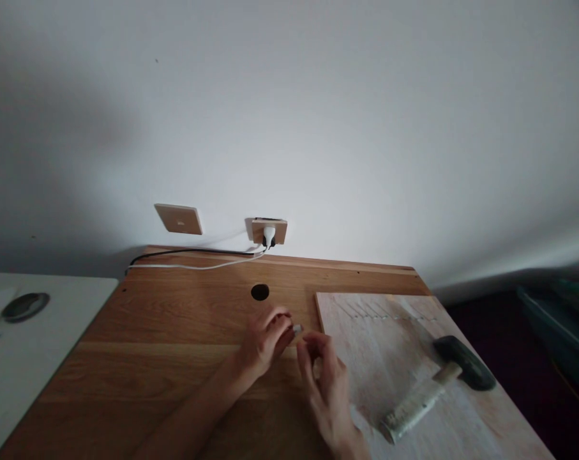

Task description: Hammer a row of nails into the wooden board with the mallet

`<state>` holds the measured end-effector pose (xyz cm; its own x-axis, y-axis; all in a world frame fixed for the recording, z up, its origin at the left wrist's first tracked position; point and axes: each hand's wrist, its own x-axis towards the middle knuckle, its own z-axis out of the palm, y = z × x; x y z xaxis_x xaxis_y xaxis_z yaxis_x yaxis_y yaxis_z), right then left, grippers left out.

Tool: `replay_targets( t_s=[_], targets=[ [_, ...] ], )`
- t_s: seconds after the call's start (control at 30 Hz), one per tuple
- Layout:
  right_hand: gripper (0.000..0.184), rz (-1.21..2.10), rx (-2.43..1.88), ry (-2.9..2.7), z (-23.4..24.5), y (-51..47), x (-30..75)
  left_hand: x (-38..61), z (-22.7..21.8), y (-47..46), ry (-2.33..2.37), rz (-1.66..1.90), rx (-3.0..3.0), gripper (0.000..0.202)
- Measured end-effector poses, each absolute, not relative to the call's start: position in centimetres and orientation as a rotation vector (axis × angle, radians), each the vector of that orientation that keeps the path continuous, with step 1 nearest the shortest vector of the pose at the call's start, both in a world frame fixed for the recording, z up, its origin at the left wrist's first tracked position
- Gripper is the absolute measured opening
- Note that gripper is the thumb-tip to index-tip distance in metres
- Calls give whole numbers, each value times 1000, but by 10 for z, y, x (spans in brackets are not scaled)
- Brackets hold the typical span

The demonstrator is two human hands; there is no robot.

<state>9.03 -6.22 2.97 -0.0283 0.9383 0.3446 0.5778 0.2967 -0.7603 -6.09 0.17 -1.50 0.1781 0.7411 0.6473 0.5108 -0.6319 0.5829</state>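
Over the wooden desk (174, 364), my two hands nearly meet at the fingertips. My left hand (265, 342) is closed, pinching a small whitish piece (297, 329) too small to name. Just to its right, my right hand (325, 380) has its fingers curled in. Something small and pale shows inside that curl, but its kind is not clear. A pale board (394, 364) lies beside the right hand. On it rest a row of thin nails (375, 311) and a mallet with a black head (464, 363) and a worn handle (418, 399).
Behind the desk, a white plug (269, 235) sits in a wall socket (282, 231), its cables running left along the desk's back edge. A second wall plate (179, 219) is further left. The desk has a round cable hole (260, 292). A white table (54, 358) adjoins at left.
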Motion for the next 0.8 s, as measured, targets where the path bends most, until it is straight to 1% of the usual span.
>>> replay_targets(
  t_s=[0.07,0.2,0.4,0.63,0.8],
  targets=[
    [14,516,-1392,-1575,24,-63,91,-62,-15,-3,1185,1456,2319,12],
    [21,535,-1353,-1502,15,-65,93,-64,-12,-6,1156,1445,2417,15],
    [25,635,-1333,-1413,14,-64,94,-63,-14,-6,1166,1473,2458,15],
    [25,652,-1330,-1435,14,-64,94,-64,-17,-7,1179,1490,2461,15],
    [21,653,-1316,-1478,15,-64,93,-62,-16,-6,1172,1497,2403,14]
  ],
)
